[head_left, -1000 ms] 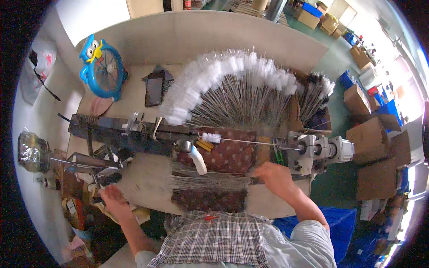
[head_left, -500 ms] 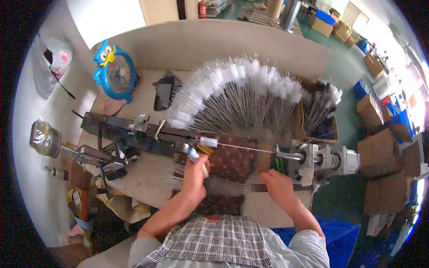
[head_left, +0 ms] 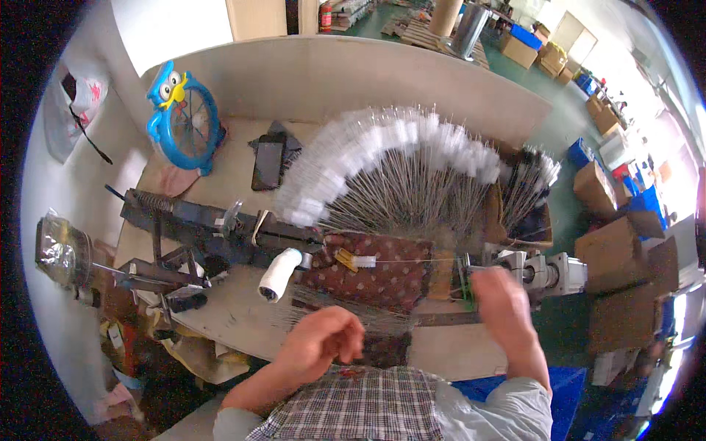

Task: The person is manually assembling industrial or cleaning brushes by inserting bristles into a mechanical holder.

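My left hand (head_left: 323, 339), fingers loosely curled and apart with nothing visible in them, is just in front of a bundle of thin bare wires (head_left: 353, 316). Above it a white-wrapped handle (head_left: 279, 278) juts from the dark metal bar of the bench fixture (head_left: 198, 228). My right hand (head_left: 504, 301), blurred, covers part of the motor-driven spindle (head_left: 537, 272); its fingertips cannot be made out. From the spindle side a thin wire runs left to a small white bristle brush (head_left: 363, 262), beside a yellow piece (head_left: 346, 259) over a brown dotted cloth (head_left: 390, 283).
Behind the cloth, many white-tipped wire brushes (head_left: 397, 140) fan out. A carton (head_left: 540, 231) holds darker brushes on the right. A phone (head_left: 268, 162) and a blue owl-shaped wheel toy (head_left: 184, 121) lie toward the back left. A low partition (head_left: 331, 73) edges the table.
My left hand has let go of the white-wrapped handle and drawn back toward me. The handle has swung left and nearer. My right hand has moved right, to the spindle.
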Motion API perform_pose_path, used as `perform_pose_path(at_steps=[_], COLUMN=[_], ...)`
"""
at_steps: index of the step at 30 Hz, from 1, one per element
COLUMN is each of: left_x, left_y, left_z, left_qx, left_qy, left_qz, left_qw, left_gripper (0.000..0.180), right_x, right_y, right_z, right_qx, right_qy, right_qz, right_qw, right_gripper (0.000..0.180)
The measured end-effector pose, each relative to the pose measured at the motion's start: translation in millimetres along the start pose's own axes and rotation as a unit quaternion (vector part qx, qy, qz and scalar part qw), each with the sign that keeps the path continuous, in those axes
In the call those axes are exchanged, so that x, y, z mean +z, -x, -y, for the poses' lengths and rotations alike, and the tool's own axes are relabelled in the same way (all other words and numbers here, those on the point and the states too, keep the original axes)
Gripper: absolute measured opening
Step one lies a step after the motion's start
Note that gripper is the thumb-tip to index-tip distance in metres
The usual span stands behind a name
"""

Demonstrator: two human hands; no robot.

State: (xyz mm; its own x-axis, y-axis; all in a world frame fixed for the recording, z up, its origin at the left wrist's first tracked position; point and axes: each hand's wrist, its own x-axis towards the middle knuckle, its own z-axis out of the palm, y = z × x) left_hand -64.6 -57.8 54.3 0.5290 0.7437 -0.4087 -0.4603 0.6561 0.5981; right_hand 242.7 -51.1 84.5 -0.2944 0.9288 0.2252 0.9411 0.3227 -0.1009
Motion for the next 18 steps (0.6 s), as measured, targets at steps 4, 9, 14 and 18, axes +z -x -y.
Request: perform_pose_path(at_steps=[4,9,14,18], left_x=[23,46,13,28], left_y=[-29,-116,-167,-179], left_z=[-1,21,36,-1], left_qx=[-0.001,0.448,0.362,0.439], left_qy=[-0.139,-0.7,-0.836,-0.828], left_qz=[0.099,-0.068,-0.1,-0.16], left_qw=[0.985,0.552,0.4,0.31], left_gripper=[0.023,0.011,0.01,0.008], right_x=[-31,-3,28,44], right_y=[-19,-31,-47,-49], right_z=[-14,-18,-22,-35], right_qx=[0.064,0.052,0.001,0.032], right_qy=[-0.011,-0.124,-0.176,-0.168], right_qz=[-0.133,-0.122,-0.135,-0.12], right_qw=[0.989,0.983,0.975,0.978], right_gripper=[0.022,0.024,0.021,0.015])
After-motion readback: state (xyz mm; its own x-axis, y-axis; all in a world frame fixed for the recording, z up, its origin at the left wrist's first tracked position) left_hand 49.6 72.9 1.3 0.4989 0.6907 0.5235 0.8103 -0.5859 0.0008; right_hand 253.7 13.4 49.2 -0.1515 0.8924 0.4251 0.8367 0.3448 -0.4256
